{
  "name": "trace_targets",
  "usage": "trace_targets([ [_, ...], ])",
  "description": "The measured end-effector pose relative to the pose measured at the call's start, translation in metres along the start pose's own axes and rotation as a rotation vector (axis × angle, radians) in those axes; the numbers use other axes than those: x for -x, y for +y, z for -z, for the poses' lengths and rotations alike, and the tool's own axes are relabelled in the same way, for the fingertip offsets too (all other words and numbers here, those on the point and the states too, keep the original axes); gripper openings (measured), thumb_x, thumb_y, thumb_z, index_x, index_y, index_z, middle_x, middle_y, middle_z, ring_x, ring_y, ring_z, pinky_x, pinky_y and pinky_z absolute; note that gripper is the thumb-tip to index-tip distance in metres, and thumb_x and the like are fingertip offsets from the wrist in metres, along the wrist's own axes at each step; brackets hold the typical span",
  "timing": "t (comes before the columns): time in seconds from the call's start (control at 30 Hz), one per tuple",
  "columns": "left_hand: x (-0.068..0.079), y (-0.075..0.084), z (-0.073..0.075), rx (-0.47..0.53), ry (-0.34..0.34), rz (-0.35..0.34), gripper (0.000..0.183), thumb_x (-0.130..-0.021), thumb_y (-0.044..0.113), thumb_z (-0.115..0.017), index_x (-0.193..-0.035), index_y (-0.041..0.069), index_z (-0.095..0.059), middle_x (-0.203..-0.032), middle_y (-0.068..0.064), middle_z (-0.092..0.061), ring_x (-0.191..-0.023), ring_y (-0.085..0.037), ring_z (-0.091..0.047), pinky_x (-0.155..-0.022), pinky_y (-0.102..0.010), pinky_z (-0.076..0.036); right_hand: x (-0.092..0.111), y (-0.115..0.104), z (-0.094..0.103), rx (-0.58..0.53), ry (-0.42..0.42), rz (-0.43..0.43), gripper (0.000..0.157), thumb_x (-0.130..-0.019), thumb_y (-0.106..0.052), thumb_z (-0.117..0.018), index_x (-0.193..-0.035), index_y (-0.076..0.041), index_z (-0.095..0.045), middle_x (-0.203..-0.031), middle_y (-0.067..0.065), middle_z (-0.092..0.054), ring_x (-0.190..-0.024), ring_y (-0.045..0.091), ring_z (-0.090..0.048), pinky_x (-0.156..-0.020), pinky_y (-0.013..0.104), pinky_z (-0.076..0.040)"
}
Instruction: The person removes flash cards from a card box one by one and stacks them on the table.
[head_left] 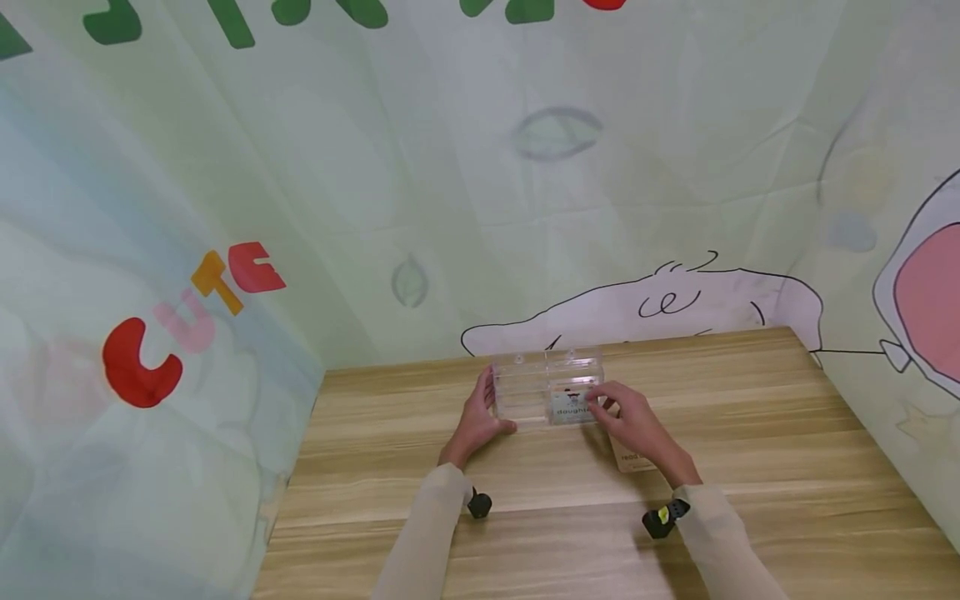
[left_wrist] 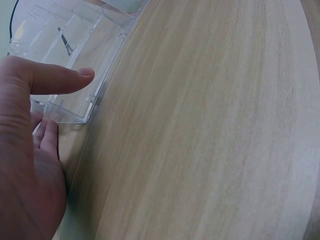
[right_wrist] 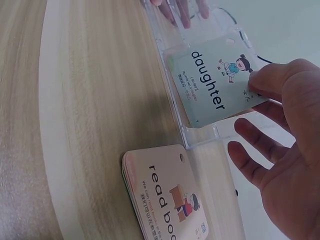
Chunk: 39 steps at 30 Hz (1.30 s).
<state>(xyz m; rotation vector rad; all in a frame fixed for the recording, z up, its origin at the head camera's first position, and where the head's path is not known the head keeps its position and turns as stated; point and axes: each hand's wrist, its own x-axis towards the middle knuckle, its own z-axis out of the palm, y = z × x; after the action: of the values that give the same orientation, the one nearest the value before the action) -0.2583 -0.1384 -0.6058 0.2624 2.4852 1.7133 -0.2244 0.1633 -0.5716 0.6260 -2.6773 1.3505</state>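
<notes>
A clear plastic card holder (head_left: 521, 387) with stepped compartments stands near the back of the table. My left hand (head_left: 477, 421) grips its left end, thumb (left_wrist: 75, 80) across the front and fingers around the side. In the holder's right front compartment is a pale green "daughter" flash card (right_wrist: 215, 82). My right hand (head_left: 633, 421) pinches this card by its upper right corner, the thumb on its printed face. Beside the holder's front right corner lies a stack of flash cards (right_wrist: 165, 195), a pinkish "read books" card on top, partly hidden under my right wrist in the head view.
The wood-grain table (head_left: 390, 467) extends forward and to both sides of the holder. A printed cloth backdrop (head_left: 450, 167) rises right behind the table's back edge and along the left.
</notes>
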Motion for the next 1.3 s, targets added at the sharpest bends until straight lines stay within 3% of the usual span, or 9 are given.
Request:
trace_targets([
  [0.13, 0.0, 0.001, 0.0, 0.002, -0.009, 0.003, 0.117, -0.068, -0.015, -0.084, -0.162, -0.002, -0.016, -0.163, -0.03, -0.03, -0.15, -0.044, -0.032, -0.123, -0.05, -0.029, -0.001, -0.001, 0.001, 0.008, 0.007, 0.007, 0.017, -0.098, -0.008, -0.071, -0.114, -0.009, -0.072, -0.116, 0.006, -0.07, -0.098, 0.02, -0.065, -0.077, 0.032, -0.059],
  [0.33, 0.002, -0.002, -0.002, 0.011, 0.025, -0.007, 0.118, -0.068, -0.013, -0.085, -0.164, 0.006, -0.019, -0.163, -0.023, -0.033, -0.15, -0.038, -0.035, -0.124, -0.045, -0.03, -0.003, -0.004, 0.005, 0.012, 0.056, 0.06, 0.019, -0.093, -0.003, -0.074, -0.112, -0.007, -0.072, -0.116, 0.008, -0.071, -0.101, 0.025, -0.064, -0.07, 0.029, -0.059],
  [0.53, 0.003, -0.003, -0.002, 0.016, 0.023, -0.002, 0.118, -0.068, -0.011, -0.086, -0.164, 0.008, -0.02, -0.163, -0.021, -0.033, -0.15, -0.037, -0.035, -0.124, -0.045, -0.03, -0.005, -0.007, 0.008, 0.019, 0.125, 0.115, 0.027, -0.089, 0.004, -0.076, -0.114, -0.006, -0.072, -0.117, 0.01, -0.071, -0.1, 0.027, -0.063, -0.072, 0.034, -0.057],
  [0.8, 0.022, 0.045, 0.008, 0.024, -0.015, -0.017, 0.11, -0.071, -0.015, -0.082, -0.161, -0.004, -0.019, -0.161, -0.03, -0.033, -0.149, -0.043, -0.034, -0.123, -0.045, -0.031, -0.004, -0.01, 0.016, -0.007, 0.135, 0.103, 0.038, -0.086, 0.009, -0.077, -0.121, -0.004, -0.07, -0.121, 0.012, -0.069, -0.101, 0.03, -0.068, -0.077, 0.037, -0.062],
  [0.9, 0.021, 0.043, 0.008, 0.029, -0.015, -0.021, 0.111, -0.071, -0.015, -0.082, -0.161, -0.004, -0.019, -0.161, -0.03, -0.033, -0.149, -0.042, -0.034, -0.123, -0.045, -0.031, -0.002, -0.009, 0.019, -0.012, 0.133, 0.092, 0.041, -0.086, 0.01, -0.076, -0.124, -0.003, -0.068, -0.124, 0.015, -0.068, -0.098, 0.032, -0.07, -0.078, 0.039, -0.064],
  [1.3, 0.02, 0.037, 0.008, 0.036, -0.014, -0.049, 0.111, -0.069, -0.014, -0.082, -0.161, -0.004, -0.02, -0.16, -0.03, -0.034, -0.149, -0.043, -0.035, -0.123, -0.046, -0.031, 0.012, -0.005, 0.036, -0.002, 0.092, 0.005, 0.046, -0.089, 0.006, -0.076, -0.133, -0.003, -0.064, -0.13, 0.017, -0.065, -0.091, 0.03, -0.072, -0.071, 0.03, -0.064],
])
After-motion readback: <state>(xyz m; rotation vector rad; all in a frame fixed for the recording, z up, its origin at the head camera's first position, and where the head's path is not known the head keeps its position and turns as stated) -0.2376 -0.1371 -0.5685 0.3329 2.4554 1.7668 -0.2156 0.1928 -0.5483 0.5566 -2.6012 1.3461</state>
